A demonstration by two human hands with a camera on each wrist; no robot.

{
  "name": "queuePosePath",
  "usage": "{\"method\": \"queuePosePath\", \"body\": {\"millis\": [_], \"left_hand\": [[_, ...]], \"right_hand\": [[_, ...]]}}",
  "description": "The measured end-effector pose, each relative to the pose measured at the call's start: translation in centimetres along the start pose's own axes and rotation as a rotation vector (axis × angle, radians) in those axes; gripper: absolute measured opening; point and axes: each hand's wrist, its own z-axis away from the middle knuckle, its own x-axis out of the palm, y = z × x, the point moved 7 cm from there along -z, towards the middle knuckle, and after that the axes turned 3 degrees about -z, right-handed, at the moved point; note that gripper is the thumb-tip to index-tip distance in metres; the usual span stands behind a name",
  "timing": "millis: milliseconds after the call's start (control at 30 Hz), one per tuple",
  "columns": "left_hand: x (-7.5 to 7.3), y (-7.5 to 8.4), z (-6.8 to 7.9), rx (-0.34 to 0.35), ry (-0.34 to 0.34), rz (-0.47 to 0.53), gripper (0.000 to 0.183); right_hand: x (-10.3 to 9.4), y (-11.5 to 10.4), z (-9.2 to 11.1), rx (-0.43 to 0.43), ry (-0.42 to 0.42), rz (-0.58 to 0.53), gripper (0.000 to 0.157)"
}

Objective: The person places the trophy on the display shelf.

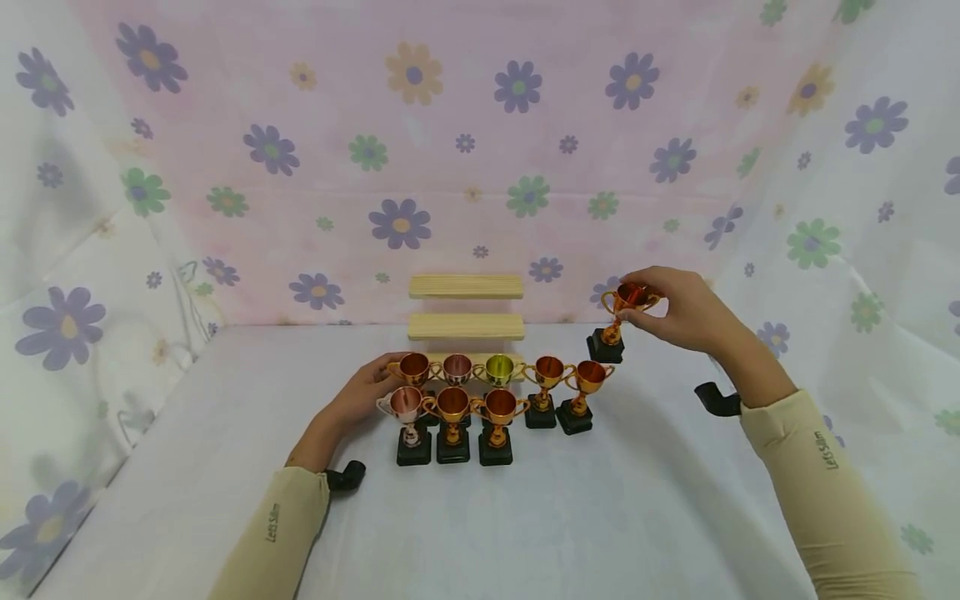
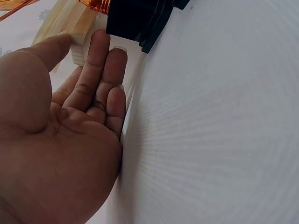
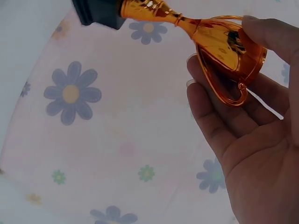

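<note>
My right hand [image 1: 675,312] holds an orange-gold trophy cup [image 1: 611,331] by its bowl and handle, lifted at the right with its black base downward. In the right wrist view the thumb and fingers lie on either side of the bowl of the trophy [image 3: 229,51]. My left hand [image 1: 367,387] is beside the back-left trophy [image 1: 415,367], partly hidden behind the cups. The left wrist view shows the left hand [image 2: 70,116] with palm up and fingers loosely extended, fingertips near a black trophy base [image 2: 135,21] and nothing gripped.
Several more trophies stand close together on the white table: a pink-silver one [image 1: 407,404] and gold ones [image 1: 453,406] in front, a yellow-green one [image 1: 499,367] behind, and orange ones [image 1: 590,375] to the right. Stepped wooden slats [image 1: 466,326] rise behind them, before a flowered cloth [image 1: 465,225].
</note>
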Motion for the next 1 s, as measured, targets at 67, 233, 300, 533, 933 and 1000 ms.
{"method": "queuePosePath", "body": {"millis": [67,233,300,533,933,1000], "left_hand": [[0.1,-0.1,0.0,-0.002,0.000,0.005,0.047],[0.0,0.1,0.1,-0.004,0.006,0.012,0.048],[0.0,0.2,0.0,-0.003,0.007,0.005,0.048],[0.0,-0.1,0.0,-0.022,0.004,0.034,0.047],[-0.1,0.2,0.0,0.053,-0.002,-0.001,0.045],[-0.1,0.2,0.0,0.051,-0.002,0.006,0.045]], "right_hand": [[-0.2,-0.1,-0.7,0.008,-0.013,-0.010,0.044],[-0.7,-0.9,-2.7,0.012,-0.052,-0.001,0.043],[-0.8,-1.2,-3.5,0.014,-0.069,0.003,0.043],[-0.4,-2.1,-6.0,0.012,-0.118,0.039,0.046],[0.5,-3.9,-10.0,0.002,-0.163,0.020,0.046],[0.6,-4.2,-10.6,0.012,-0.170,0.013,0.045]]}}
